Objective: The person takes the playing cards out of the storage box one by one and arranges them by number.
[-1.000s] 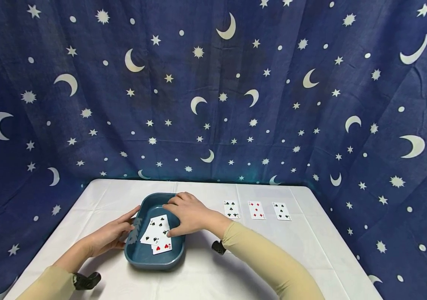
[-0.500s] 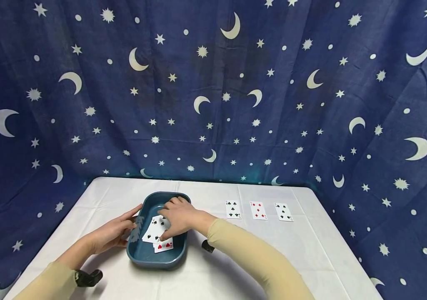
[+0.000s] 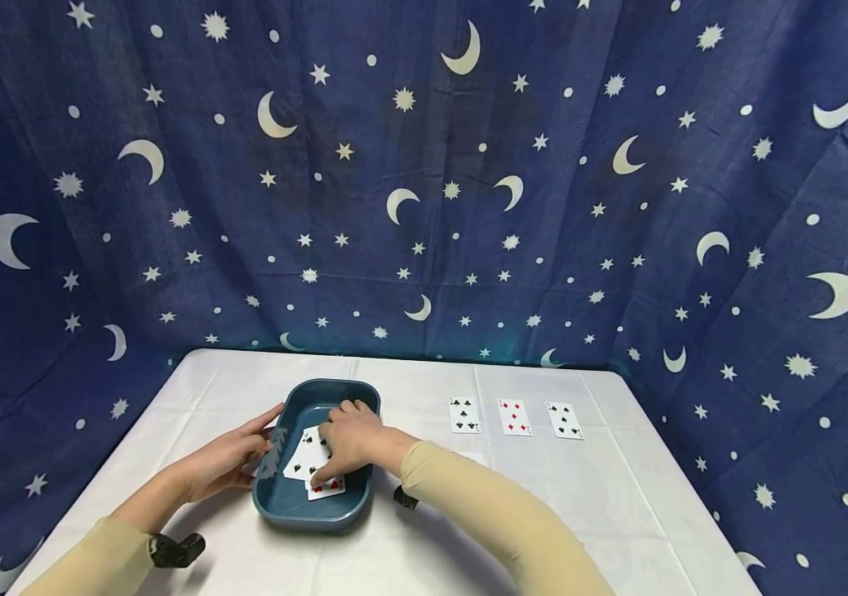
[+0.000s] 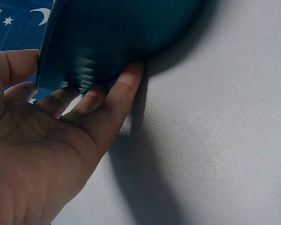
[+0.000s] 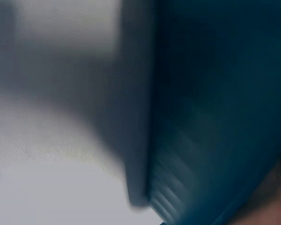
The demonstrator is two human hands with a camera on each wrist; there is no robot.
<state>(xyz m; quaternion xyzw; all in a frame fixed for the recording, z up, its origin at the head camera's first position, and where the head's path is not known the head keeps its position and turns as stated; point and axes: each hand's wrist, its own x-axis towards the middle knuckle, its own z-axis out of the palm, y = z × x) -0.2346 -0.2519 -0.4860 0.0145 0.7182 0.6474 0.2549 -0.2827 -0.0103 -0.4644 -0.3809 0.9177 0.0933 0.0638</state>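
A blue-green oval tub (image 3: 315, 523) stands on the table with overlapping playing cards in it: a spades card (image 3: 297, 468) lies over a hearts card (image 3: 328, 492). My left hand (image 3: 222, 463) rests against the tub's left outer side. In the left wrist view its thumb meets the rim and its fingers (image 4: 129, 77) touch the wall low down. My right hand (image 3: 352, 439) reaches over the right rim into the tub, thumb and fingers spread over the cards, partly covering them; its fingertips are mostly hidden. The right wrist view mainly shows the tub's wall (image 5: 215, 103), blurred.
Three face-up playing cards form a row on the white tablecloth (image 3: 543, 505) right of the tub: a clubs card (image 3: 464, 415), a diamonds card (image 3: 515, 417) and a spades card. A dark blue curtain (image 3: 424, 207) with moons and stars hangs behind the table.
My right hand has moved left and down into the tub, onto the cards. My left hand keeps its place against the tub. The head view has shifted slightly.
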